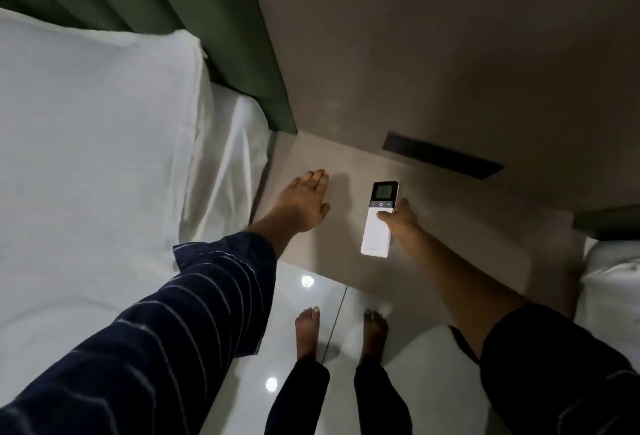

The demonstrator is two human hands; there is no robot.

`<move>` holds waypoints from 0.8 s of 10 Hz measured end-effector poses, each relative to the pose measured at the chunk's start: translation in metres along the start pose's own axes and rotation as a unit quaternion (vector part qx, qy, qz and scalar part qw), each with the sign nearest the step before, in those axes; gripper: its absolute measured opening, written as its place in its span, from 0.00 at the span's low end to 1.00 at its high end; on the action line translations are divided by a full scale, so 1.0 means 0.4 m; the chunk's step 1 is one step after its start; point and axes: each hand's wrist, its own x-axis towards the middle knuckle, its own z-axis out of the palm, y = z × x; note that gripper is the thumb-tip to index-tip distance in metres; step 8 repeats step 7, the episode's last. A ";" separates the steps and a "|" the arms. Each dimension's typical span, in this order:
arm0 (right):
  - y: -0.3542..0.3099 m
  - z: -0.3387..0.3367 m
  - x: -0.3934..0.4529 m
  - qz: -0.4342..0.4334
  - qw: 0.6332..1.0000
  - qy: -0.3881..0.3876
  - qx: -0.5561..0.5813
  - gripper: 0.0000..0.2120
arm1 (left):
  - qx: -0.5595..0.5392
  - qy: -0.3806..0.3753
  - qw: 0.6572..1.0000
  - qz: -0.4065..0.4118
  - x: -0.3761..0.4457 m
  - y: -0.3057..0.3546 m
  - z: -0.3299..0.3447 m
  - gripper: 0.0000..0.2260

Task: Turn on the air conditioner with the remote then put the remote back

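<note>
A slim white remote (376,226) with a small grey screen at its top sits in my right hand (400,220), just above the beige bedside table (450,226). My thumb lies across its front below the button row, the fingers wrapped behind it. My left hand (304,202) rests flat on the table's left part, fingers together, holding nothing. No air conditioner is in view.
A bed with a white pillow (93,116) and white sheets fills the left. A green padded headboard (194,19) stands behind it. A dark slot (440,159) lies at the table's back. Another white bed edge (613,282) shows at right. My bare feet stand on glossy white floor (294,330).
</note>
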 end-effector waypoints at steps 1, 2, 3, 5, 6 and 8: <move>0.076 0.029 0.095 0.001 0.999 0.016 -0.045 0.24 | -0.005 -0.005 1.000 0.022 0.071 0.010 0.076 0.31; 0.153 0.072 0.187 0.010 0.996 0.041 -0.082 0.26 | -0.021 -0.018 0.999 0.042 0.137 0.034 0.169 0.30; 0.178 0.097 0.210 0.015 0.995 0.046 -0.082 0.25 | -0.033 -0.025 0.998 0.044 0.145 0.048 0.202 0.30; 0.153 0.074 0.116 0.039 0.996 0.050 -0.057 0.25 | -0.030 -0.052 0.996 0.060 0.080 0.068 0.162 0.31; 0.091 -0.012 -0.016 0.013 0.992 0.065 -0.107 0.27 | -0.022 -0.022 0.997 0.067 0.020 0.079 0.032 0.30; 0.041 -0.078 -0.140 -0.014 0.987 0.075 -0.144 0.28 | -0.008 0.003 0.997 0.076 -0.036 0.093 -0.058 0.30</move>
